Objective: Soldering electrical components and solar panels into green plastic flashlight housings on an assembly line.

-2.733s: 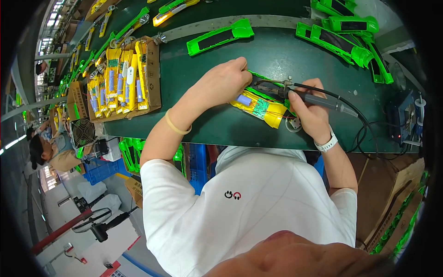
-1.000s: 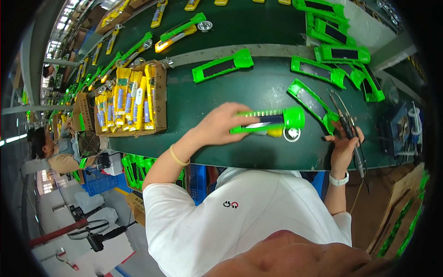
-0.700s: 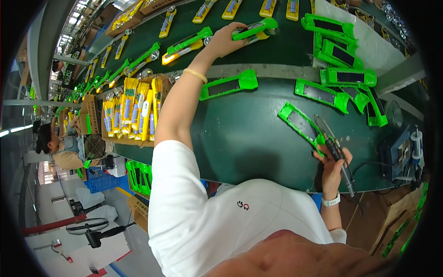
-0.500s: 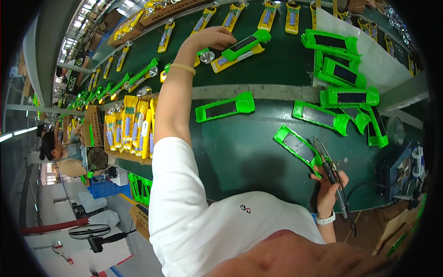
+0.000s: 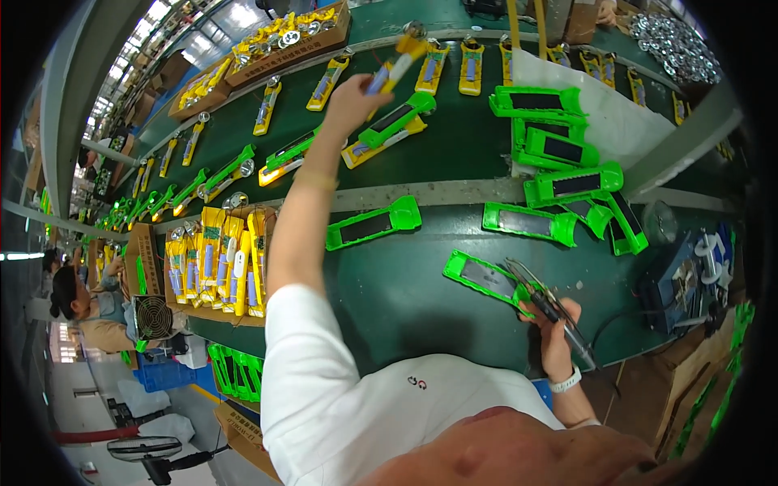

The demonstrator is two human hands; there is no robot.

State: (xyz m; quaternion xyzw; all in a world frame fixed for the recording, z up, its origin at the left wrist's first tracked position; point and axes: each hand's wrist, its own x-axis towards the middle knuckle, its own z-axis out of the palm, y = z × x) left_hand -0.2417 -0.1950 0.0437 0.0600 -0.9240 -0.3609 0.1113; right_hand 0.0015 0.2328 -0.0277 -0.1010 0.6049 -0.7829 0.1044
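Note:
Stretched out over the far green bench, my left hand (image 5: 356, 104) grips a yellow flashlight half (image 5: 397, 69), blurred by motion, with a lilac battery and a round reflector. Just beneath it, a green cover with a dark panel (image 5: 397, 120) lies across another yellow half (image 5: 381, 146). My right hand (image 5: 557, 328), at the near right, is closed around a black-handled soldering iron (image 5: 551, 304), pointing up and left. Its fingers also touch the end of a green cover (image 5: 486, 278) with a dark panel. Another green cover (image 5: 373, 225) lies alone on the near bench.
Green covers (image 5: 571, 185) are piled at the right. Yellow halves (image 5: 327, 83) stand in a row along the far bench. A carton of yellow halves (image 5: 212, 259) is by my left arm. At the right edge sits a blue soldering station (image 5: 668, 283). A co-worker (image 5: 77, 300) is far left.
My left hand has moved from beside the green cover and now holds a raised yellow flashlight half. The right hand still holds the soldering iron. The whole view has shifted somewhat.

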